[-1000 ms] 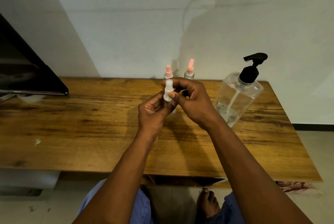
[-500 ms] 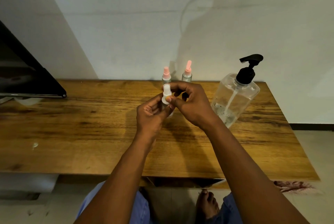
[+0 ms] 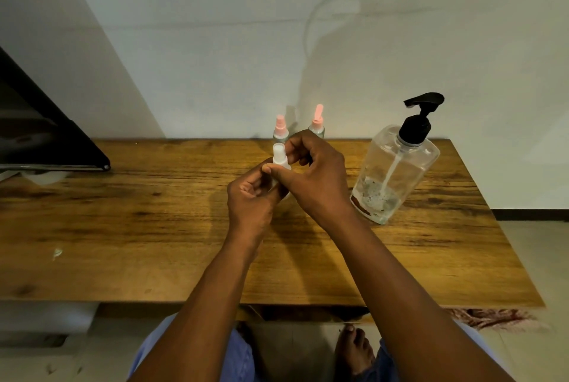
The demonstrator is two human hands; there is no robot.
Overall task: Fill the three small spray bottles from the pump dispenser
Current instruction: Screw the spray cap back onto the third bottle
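Note:
I hold a small spray bottle with a white top above the middle of the wooden table. My left hand grips its body from below, which hides most of the bottle. My right hand pinches the white top with thumb and fingers. Two more small spray bottles stand at the table's back edge against the wall: one with a pink capped top and one with a pink bare nozzle. The clear pump dispenser with a black pump stands to the right, with a little liquid at its bottom.
A dark flat screen overhangs the table's left back corner. A small scrap lies on the left front of the table. The white wall runs right behind the table. My knees and a bare foot show below the front edge.
The hands and the bottle stay almost in place; my right fingers have shifted slightly on the white top. The view has dipped a little.

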